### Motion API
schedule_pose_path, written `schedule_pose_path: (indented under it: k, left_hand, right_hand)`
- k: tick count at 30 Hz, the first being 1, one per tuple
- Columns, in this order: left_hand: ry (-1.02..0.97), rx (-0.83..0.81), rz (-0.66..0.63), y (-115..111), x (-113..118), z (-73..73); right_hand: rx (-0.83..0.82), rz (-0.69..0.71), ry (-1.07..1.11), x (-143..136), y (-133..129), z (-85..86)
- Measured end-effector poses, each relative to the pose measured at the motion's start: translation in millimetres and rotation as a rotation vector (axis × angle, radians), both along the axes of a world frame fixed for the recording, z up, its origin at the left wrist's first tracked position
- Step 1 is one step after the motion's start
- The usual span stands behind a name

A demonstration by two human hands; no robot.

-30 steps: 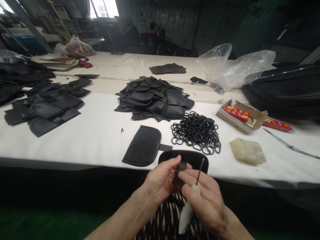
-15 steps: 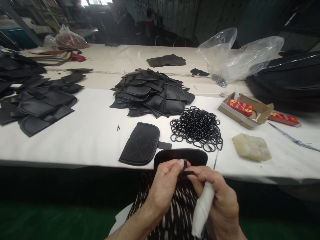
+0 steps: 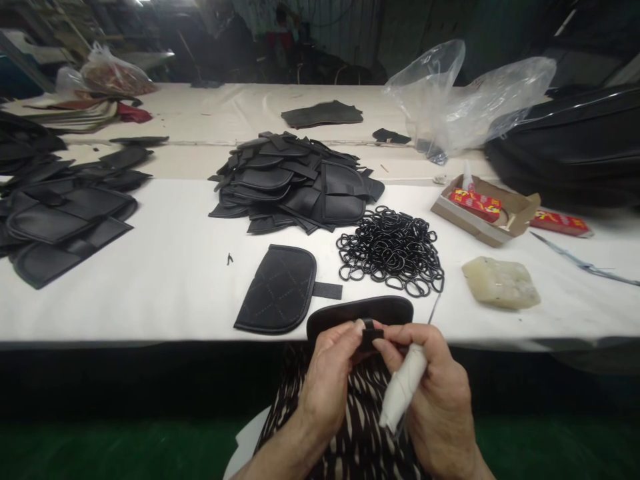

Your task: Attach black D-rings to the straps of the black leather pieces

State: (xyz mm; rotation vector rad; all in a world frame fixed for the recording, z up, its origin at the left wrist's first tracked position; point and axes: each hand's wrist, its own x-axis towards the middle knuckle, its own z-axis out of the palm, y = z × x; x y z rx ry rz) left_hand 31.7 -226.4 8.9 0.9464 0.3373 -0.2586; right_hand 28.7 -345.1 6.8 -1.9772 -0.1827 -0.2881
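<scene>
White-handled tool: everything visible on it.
The white-handled tool has a thick, wrapped-looking handle with crease lines and a thin, metallic-looking shaft. It lies slanted in the right hand, butt toward the wearer, shaft pointing away toward the black rings. Fingers hide the joint; whether the tip touches a ring is unclear.

White-handled tool [image 3: 404,387] — in right hand [image 3: 437,390]

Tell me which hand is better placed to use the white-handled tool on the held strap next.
Probably the right hand: it holds the white-handled tool beside the held strap, though the metal shaft points away. The left hand grips the strap, so it seems better suited to steadying.
</scene>
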Motion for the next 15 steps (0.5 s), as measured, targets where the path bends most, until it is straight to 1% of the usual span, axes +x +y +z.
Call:
schedule_pose_path:
  k: [2,5,8,11,13,15]
  left_hand:
    - [-0.026,0.038,0.001,-2,-2,-2.9]
    - [-0.014,0.063,0.033,-4,-5,-5.8]
    - [0.029,0.083,0.098,-5,-8,-7.8]
    - [0.062,0.107,0.16,-7,-13,-9.6]
    - [0.05,0.131,0.163,-8,-16,-10.0]
    - [0.009,0.159,0.132,-10,-18,-9.3]
  right_hand:
    - [-0.018,-0.024,0.011,1,1,3.9]
    - [-0.036,0.001,0.101,2,3,6.6]
    - [-0.031,0.025,0.187,2,3,6.8]
    - [-0.02,0.011,0.23,2,4,7.0]
    - [-0.012,-0.01,0.26,3,4,7.7]
    - [-0.008,-0.027,0.29,3,3,8.5]
